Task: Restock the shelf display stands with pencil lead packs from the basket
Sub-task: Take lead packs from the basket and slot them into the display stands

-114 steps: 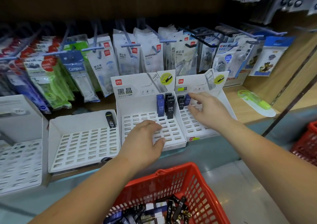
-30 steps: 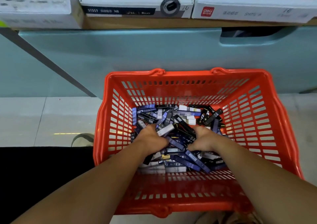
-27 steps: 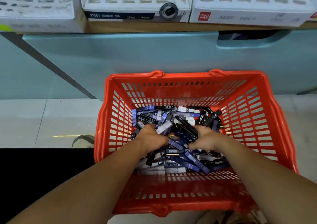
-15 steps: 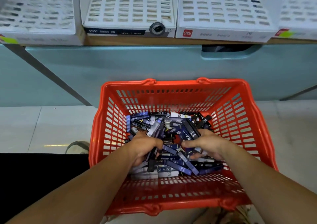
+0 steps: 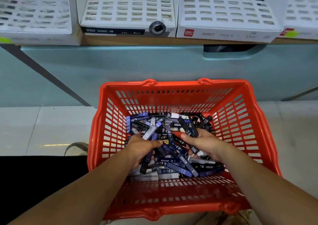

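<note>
Wooden shelf (image 5: 130, 40) — four white slotted display stands (image 5: 127, 6) side by side along its front edge

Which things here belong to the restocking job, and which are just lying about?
Job: pencil lead packs, red basket, white display stands, left hand and right hand, both gripping packs.
Just there: teal shelf base, tiled floor, shoe tip.
</note>
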Demonstrator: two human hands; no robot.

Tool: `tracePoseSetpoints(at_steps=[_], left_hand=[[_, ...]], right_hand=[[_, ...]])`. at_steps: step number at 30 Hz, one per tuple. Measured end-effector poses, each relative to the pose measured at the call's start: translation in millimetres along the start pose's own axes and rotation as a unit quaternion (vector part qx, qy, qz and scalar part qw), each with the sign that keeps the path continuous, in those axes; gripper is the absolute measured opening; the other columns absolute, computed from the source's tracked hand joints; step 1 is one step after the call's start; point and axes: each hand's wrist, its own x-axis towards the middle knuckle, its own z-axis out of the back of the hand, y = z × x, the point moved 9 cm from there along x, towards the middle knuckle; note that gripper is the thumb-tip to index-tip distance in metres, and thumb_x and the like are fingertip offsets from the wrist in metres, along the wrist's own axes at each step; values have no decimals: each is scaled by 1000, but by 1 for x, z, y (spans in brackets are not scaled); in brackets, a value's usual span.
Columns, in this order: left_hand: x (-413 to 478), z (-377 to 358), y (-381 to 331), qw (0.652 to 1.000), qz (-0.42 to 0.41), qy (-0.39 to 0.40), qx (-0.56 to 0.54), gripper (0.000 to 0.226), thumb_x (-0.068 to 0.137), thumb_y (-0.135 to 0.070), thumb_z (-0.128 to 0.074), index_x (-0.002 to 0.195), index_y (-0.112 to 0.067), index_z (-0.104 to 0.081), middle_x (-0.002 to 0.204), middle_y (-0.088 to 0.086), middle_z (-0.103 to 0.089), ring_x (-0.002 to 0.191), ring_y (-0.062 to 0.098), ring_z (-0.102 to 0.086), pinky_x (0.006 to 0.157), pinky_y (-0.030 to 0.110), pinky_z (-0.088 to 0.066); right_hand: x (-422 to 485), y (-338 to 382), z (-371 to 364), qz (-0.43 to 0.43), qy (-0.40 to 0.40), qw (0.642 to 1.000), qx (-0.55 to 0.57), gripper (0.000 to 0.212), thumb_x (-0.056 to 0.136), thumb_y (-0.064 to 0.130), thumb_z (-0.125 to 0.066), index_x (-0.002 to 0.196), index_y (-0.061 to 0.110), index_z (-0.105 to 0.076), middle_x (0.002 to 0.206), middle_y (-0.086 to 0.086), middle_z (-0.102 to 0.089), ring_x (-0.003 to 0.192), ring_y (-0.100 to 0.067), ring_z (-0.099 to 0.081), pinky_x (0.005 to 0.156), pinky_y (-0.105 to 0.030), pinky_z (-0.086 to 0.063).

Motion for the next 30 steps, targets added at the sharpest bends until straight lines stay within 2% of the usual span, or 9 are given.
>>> tracePoseSetpoints(at_steps=[2,4,7,11,15,19,21,24,30], left_hand=[[2,3,0,1000,3,-9,-8,112,54,-9,-96,148,3,-37,104,20,-73,87,35,-74,73,43,-64],[3,6,-4,1000,-2,-13,-28,104,50,-1,-87,143,7,-42,95,17,-72,74,32,-72,66,38,-61],[-13,6,-19,999,-15,-5,-49,61,74,-1,-81,125,6,-48,79,15,-70,58,25,-66,59,34,-56],[-37,4,-45,996,-50,23,-74,16,87,-8,-73,95,3,-65,68,13,-70,57,25,-65,56,32,-54],[-64,0,-73,992,-91,43,-78,37,80,-4,-71,112,9,-59,65,13,-66,55,25,-59,53,33,-50],[-107,0,-108,986,-150,51,-59,33,73,-10,-86,96,-4,-64,70,14,-67,55,26,-62,56,37,-57],[-131,4,-128,981,-176,54,-56,35,74,-5,-86,98,-3,-61,66,14,-65,52,26,-62,54,37,-59],[-167,14,-160,974,-210,65,-53,32,79,3,-79,101,-4,-57,54,8,-55,43,20,-52,45,28,-50],[-240,40,-228,951,-292,78,-70,28,81,-13,-86,94,-8,-63,58,7,-57,46,17,-49,45,26,-42]], right_hand=[[-1,-1,0,-6,-14,1000,-10,32,98,44,-65,124,27,-58,104,-8,-70,74,-22,-68,61,-33,-56],[-2,-4,1,-18,-38,999,-2,31,103,39,-59,131,26,-54,112,-7,-68,76,-23,-67,61,-32,-55],[-11,0,5,-19,-71,997,-1,27,105,34,-56,130,24,-52,114,-8,-68,73,-22,-67,63,-34,-54],[-35,22,11,-12,-58,996,-72,23,106,31,-54,125,19,-49,107,-10,-74,63,-18,-63,53,-28,-50],[-70,57,8,10,-11,993,-119,23,105,29,-56,122,16,-49,86,-10,-68,61,-21,-61,57,-34,-48],[-121,100,-3,39,36,988,-148,21,104,20,-57,118,7,-49,72,-9,-60,57,-23,-61,52,-33,-51],[-152,122,-4,50,50,981,-182,18,104,19,-57,113,6,-50,73,-10,-61,63,-26,-65,53,-35,-55],[-197,154,-3,82,53,973,-207,11,102,11,-57,108,3,-52,80,-13,-60,65,-26,-66,55,-36,-56],[-262,212,6,158,55,970,-178,10,100,13,-59,96,7,-53,75,-11,-54,55,-21,-51,53,-33,-47]])
